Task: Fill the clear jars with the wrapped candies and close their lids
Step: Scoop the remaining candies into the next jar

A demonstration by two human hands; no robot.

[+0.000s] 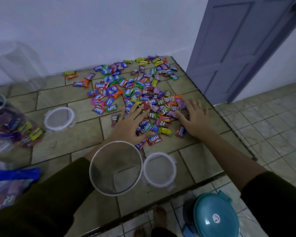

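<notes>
On the tiled counter beside a blue door, left hand and right hand lie flat on wrapped candies.

empty jar w/ lid just right of it, candies behind, filled jar far left.

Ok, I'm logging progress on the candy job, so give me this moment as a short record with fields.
left hand: open, flat on the candies
right hand: open, fingers spread on the pile
empty jar: upright near the front of the counter, nothing inside
lid: just right of the empty jar
second lid: further left on the counter
filled jar: far left, packed with candies
</notes>
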